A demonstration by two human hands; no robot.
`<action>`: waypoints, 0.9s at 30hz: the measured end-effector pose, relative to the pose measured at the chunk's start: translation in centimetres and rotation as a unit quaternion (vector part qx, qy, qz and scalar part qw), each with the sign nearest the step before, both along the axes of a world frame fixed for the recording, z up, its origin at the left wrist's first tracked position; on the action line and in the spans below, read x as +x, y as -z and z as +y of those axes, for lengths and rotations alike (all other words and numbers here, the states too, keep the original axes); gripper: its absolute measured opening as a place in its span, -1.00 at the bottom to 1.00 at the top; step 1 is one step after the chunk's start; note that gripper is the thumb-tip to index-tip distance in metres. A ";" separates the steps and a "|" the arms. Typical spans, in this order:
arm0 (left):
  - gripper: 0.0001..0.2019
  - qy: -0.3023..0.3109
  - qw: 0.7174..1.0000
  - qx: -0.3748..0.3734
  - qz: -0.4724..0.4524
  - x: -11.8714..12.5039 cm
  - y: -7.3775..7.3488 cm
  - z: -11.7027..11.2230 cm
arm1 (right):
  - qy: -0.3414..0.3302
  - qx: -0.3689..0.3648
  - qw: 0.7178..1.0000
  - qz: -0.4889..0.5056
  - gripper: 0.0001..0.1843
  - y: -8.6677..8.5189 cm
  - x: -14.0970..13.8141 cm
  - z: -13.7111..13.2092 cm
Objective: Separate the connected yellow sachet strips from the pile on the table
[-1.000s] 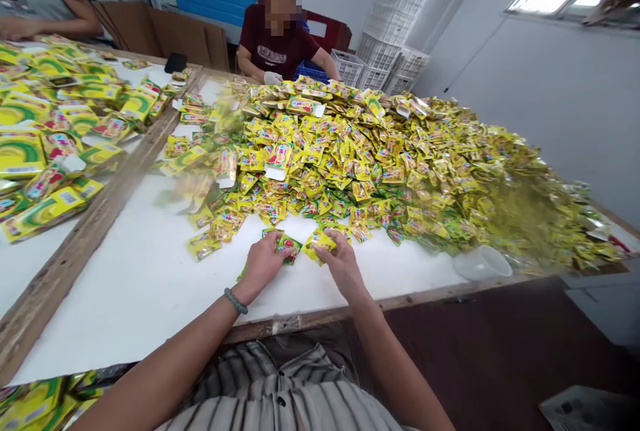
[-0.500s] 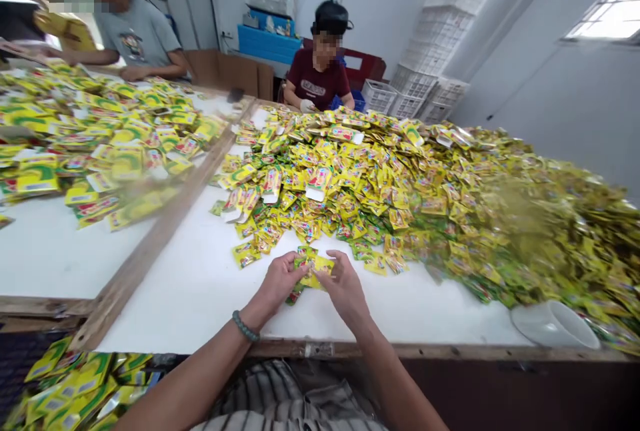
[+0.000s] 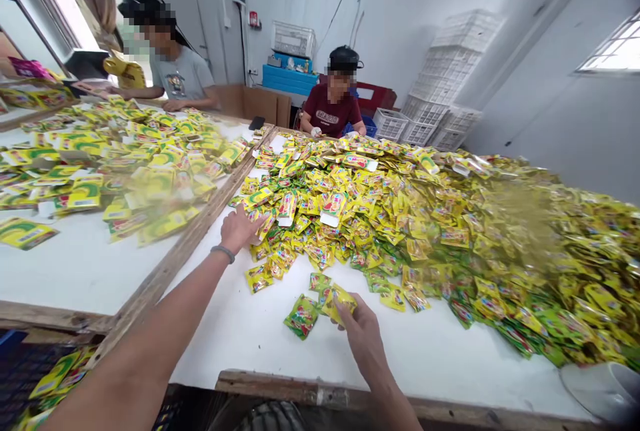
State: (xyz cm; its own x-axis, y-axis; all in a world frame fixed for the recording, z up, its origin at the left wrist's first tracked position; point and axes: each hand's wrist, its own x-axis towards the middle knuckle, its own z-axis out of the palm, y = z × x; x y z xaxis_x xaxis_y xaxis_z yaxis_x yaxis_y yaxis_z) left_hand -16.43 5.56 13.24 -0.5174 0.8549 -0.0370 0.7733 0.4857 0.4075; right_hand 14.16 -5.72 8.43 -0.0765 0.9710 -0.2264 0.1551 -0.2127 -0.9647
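My right hand (image 3: 361, 324) pinches a small yellow packet (image 3: 340, 301) above the near part of the white table. Just left of it lie a green packet (image 3: 301, 316) with a red print and a smaller green one (image 3: 319, 281). My left hand (image 3: 239, 230), with a beaded bracelet on its wrist, reaches out to the left edge of the packet pile (image 3: 370, 204). Its fingers are apart, touching or just over a small yellow box (image 3: 264, 226) that they partly cover. Two more boxes with white end flaps, one box (image 3: 287, 208) and another box (image 3: 333, 208), rest on the pile.
A wooden strip (image 3: 200, 218) divides the table. Many flat yellow boxes (image 3: 85, 191) lie beyond it. A white tub (image 3: 603, 388) stands at the near right edge. Two people sit at the far side, one in a maroon shirt (image 3: 333, 111). White crates (image 3: 435, 78) are stacked behind.
My left hand has left the packets in front of me and stretched forward-left to the small boxes. My right hand still holds yellow packaging. The view has shifted left and up.
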 end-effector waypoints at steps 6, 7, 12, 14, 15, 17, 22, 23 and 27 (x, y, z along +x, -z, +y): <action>-0.40 0.110 0.987 -0.020 -0.119 3.6 1.5 -3.4 | 0.003 0.007 1.000 -0.013 -0.42 0.3 -0.1 -0.3; -0.43 0.136 0.976 -0.008 -0.168 4.3 1.6 -4.4 | 0.004 0.006 1.000 -0.014 -0.43 0.2 0.0 -0.2; -0.53 0.229 0.967 0.079 -0.075 3.8 0.4 -5.7 | 0.005 0.031 0.999 -0.026 -0.51 -0.3 0.7 -0.1; -0.46 0.292 0.954 0.067 0.007 3.6 0.1 -4.7 | -0.001 0.048 0.998 -0.030 -0.54 -0.3 0.5 -0.1; -0.44 0.323 0.945 0.049 0.028 3.9 0.1 -4.2 | -0.004 0.057 0.998 -0.034 -0.56 -0.3 0.4 -0.1; -0.43 0.361 0.930 0.023 0.058 5.3 0.4 -3.4 | -0.010 0.075 0.996 -0.047 -0.60 -0.2 -0.1 -0.1; -0.65 0.372 0.923 0.001 0.097 9.6 1.7 -3.4 | 0.005 0.110 0.989 -0.095 -0.67 -0.4 0.3 0.2; -0.69 0.372 0.924 0.001 0.083 9.9 1.8 -3.7 | 0.019 0.117 0.988 -0.097 -0.67 -0.6 0.7 0.5; -0.71 0.371 0.926 0.028 -0.062 9.7 2.3 -6.0 | 0.088 0.136 0.985 -0.056 -0.62 -1.2 1.6 2.0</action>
State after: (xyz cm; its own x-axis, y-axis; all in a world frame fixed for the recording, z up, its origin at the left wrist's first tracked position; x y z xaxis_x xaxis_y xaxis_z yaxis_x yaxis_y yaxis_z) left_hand -6.68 -0.42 10.96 0.2177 0.9760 -0.0017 0.8318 -0.1846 0.5236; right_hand 15.81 -3.73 9.67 0.1083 0.9931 0.0459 0.2484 0.0177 -0.9685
